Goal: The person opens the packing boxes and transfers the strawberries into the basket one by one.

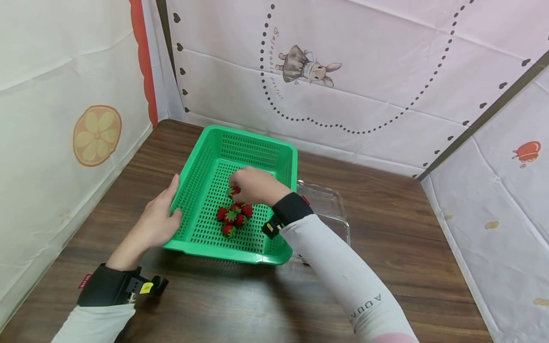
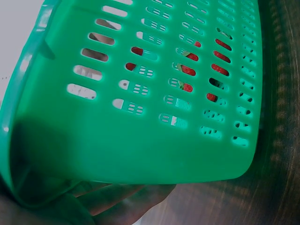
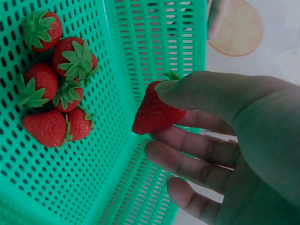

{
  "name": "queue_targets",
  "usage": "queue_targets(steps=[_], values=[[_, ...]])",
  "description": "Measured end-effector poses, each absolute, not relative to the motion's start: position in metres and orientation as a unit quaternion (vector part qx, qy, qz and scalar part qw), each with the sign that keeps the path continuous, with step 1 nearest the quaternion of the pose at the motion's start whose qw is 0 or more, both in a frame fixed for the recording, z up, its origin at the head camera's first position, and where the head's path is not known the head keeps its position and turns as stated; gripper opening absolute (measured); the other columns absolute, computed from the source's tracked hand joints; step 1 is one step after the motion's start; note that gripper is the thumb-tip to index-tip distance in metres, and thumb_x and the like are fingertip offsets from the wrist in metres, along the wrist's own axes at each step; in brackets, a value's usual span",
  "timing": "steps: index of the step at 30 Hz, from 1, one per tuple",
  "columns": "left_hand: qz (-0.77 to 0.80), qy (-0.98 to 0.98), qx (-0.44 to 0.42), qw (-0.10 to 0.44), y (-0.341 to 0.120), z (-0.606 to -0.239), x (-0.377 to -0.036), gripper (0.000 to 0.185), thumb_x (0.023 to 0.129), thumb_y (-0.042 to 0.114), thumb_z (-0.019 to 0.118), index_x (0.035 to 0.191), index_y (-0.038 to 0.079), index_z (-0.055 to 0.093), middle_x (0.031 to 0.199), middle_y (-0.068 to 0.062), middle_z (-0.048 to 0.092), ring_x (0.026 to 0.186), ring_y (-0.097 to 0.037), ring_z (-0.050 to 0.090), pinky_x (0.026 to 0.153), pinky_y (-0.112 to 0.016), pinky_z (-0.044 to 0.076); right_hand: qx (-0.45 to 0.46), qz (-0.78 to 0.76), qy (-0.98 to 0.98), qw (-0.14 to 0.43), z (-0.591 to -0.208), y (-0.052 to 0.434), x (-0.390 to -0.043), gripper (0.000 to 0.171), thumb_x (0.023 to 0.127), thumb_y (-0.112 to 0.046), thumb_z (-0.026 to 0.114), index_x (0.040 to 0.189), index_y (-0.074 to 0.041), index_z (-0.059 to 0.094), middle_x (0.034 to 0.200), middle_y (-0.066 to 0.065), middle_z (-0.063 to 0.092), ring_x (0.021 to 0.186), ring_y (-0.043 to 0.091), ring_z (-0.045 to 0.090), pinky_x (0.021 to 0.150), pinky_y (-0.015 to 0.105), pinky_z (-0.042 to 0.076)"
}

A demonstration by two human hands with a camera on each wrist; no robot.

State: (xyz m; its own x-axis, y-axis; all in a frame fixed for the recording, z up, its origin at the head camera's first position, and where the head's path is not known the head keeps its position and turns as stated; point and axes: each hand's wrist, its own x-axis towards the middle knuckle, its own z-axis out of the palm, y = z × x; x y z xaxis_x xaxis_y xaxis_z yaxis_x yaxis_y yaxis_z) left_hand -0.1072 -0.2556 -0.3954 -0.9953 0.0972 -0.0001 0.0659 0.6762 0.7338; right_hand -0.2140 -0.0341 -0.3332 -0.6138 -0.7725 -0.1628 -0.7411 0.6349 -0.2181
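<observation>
My right hand (image 1: pixel 256 185) reaches inside a green perforated plastic basket (image 1: pixel 249 258). Between thumb and fingers it pinches a red strawberry (image 3: pixel 158 108), tip pointing away from the palm, above the basket floor. Several other strawberries (image 1: pixel 229 216) with green leaf caps lie clustered on that floor; in the right wrist view they sit to the left of the held strawberry (image 3: pixel 44 127). At the basket's left side, my left hand (image 1: pixel 158 219) grips the rim. Part of its fingers (image 2: pixel 126 201) shows past the basket wall in the left wrist view, and the rest is hidden.
A clear plastic container (image 1: pixel 321 200) stands right of the basket, partly hidden by the basket and my right forearm. Both are on a dark wood-grain table (image 1: pixel 399 243). White printed cloth walls (image 1: pixel 223 71) enclose the table at the back and sides.
</observation>
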Motion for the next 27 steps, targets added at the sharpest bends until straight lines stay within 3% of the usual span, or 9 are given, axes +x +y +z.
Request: queue_targets(steps=[21, 27], values=[[0.398, 0.916, 0.037, 0.018, -0.255, -0.394, -0.107, 0.08, 0.095, -0.001, 0.038, 0.154, 0.015, -0.013, 0.157, -0.032, 0.011, 0.14, -0.053, 0.02, 0.106, -0.069, 0.024, -0.374, -0.06, 0.913, 0.152, -0.374, -0.071, -0.234, 0.044, 0.093, -0.015, 0.062, 0.067, -0.015, 0.026, 0.068, -0.003, 0.014, 0.058, 0.011, 0.016, 0.059, 0.024, 0.019], [0.4, 0.916, 0.036, 0.015, -0.255, -0.393, -0.106, 0.079, 0.095, -0.001, 0.038, 0.154, 0.014, -0.012, 0.157, -0.032, 0.013, 0.139, -0.053, 0.023, 0.105, -0.068, 0.026, -0.363, -0.061, 0.915, 0.167, -0.386, -0.07, -0.233, 0.037, 0.093, -0.015, 0.062, 0.072, -0.015, 0.032, 0.07, -0.003, 0.019, 0.06, 0.011, 0.021, 0.06, 0.025, 0.021]])
